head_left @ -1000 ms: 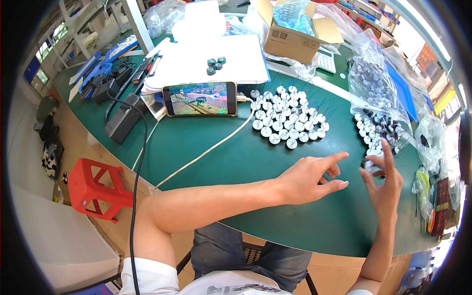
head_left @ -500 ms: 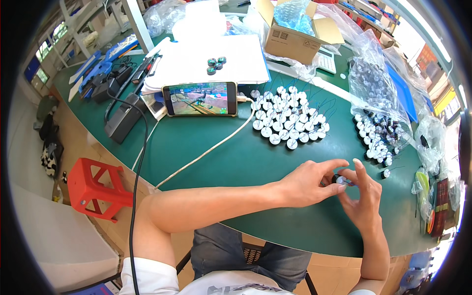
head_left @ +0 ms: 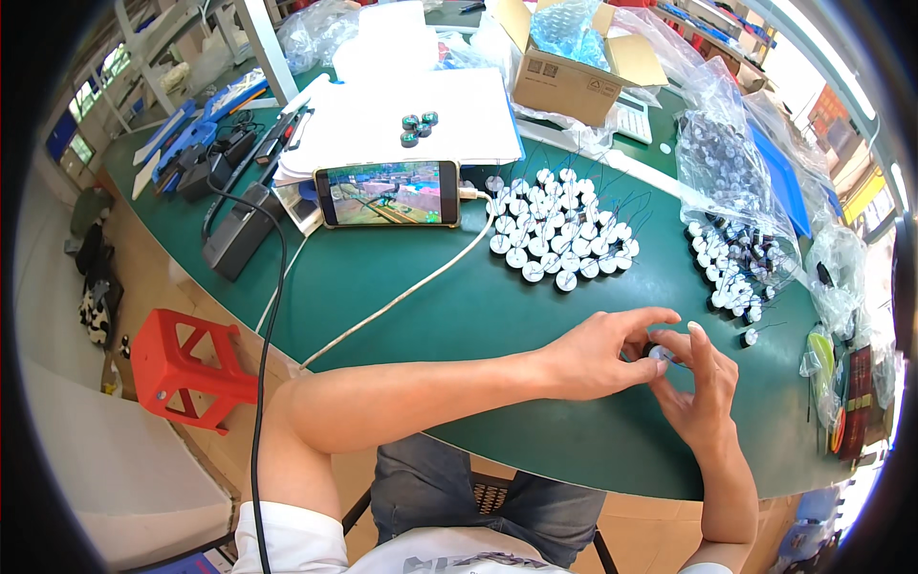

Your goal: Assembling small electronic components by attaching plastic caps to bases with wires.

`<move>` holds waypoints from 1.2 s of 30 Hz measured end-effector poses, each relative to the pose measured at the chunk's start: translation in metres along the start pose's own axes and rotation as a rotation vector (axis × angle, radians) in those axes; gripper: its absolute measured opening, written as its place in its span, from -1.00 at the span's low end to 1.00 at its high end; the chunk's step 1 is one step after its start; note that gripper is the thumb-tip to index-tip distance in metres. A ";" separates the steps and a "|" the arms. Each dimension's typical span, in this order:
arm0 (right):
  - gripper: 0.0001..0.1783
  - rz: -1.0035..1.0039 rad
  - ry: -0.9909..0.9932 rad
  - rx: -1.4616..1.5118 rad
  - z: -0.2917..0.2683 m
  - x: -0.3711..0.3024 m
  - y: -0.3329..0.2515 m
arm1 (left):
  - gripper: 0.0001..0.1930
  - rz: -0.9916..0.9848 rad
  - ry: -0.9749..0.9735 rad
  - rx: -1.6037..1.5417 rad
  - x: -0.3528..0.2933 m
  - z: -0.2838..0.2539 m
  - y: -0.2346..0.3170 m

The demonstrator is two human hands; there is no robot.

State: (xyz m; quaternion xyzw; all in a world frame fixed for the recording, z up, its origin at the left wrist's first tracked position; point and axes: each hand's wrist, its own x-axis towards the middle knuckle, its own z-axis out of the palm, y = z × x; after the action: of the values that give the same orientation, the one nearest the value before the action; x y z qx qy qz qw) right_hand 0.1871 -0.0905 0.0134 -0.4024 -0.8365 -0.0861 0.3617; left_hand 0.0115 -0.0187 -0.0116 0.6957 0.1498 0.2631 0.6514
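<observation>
Over the right front of the green table my left hand (head_left: 591,358) pinches a small round black part with a white face (head_left: 657,352) between thumb and fingers. My right hand (head_left: 706,390) meets it from the other side, its thumb and a finger closed at the same part while its index finger points up. Fingers partly cover the part, so its wires barely show. Beyond my hands stand several like parts with white tops and thin dark wires (head_left: 559,234), grouped upright. To the right lies a looser heap of them (head_left: 732,273), with one single part (head_left: 749,338) nearer me.
A phone playing video (head_left: 387,194) leans by white sheets (head_left: 316,134) bearing several green-topped parts (head_left: 410,139). Its white cable (head_left: 402,298) crosses the table (head_left: 459,320). A clear bag of parts (head_left: 727,158), an open carton (head_left: 564,88) and a black power brick (head_left: 241,234) surround this.
Both hands have shifted very slightly left, still holding the small part between them. My right fingers have moved a little around it. The grouped parts have stayed in place.
</observation>
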 end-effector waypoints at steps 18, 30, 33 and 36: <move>-0.12 0.029 0.078 0.041 0.004 -0.002 0.001 | -0.44 -0.092 -0.054 -0.341 0.001 -0.005 0.003; -0.49 0.174 0.040 0.087 0.002 -0.001 0.003 | -0.42 -0.130 -0.034 -0.397 0.001 -0.006 0.008; -0.55 0.189 0.037 0.092 0.002 -0.001 0.001 | -0.42 -0.144 -0.042 -0.396 0.001 -0.007 0.007; -0.55 0.194 0.049 0.113 0.002 0.000 0.001 | -0.41 -0.141 -0.052 -0.389 0.001 -0.008 0.005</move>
State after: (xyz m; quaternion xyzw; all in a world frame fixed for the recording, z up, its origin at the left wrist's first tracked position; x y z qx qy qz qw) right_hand 0.1865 -0.0893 0.0120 -0.4582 -0.7880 -0.0132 0.4110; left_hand 0.0074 -0.0122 -0.0061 0.5509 0.1277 0.2226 0.7941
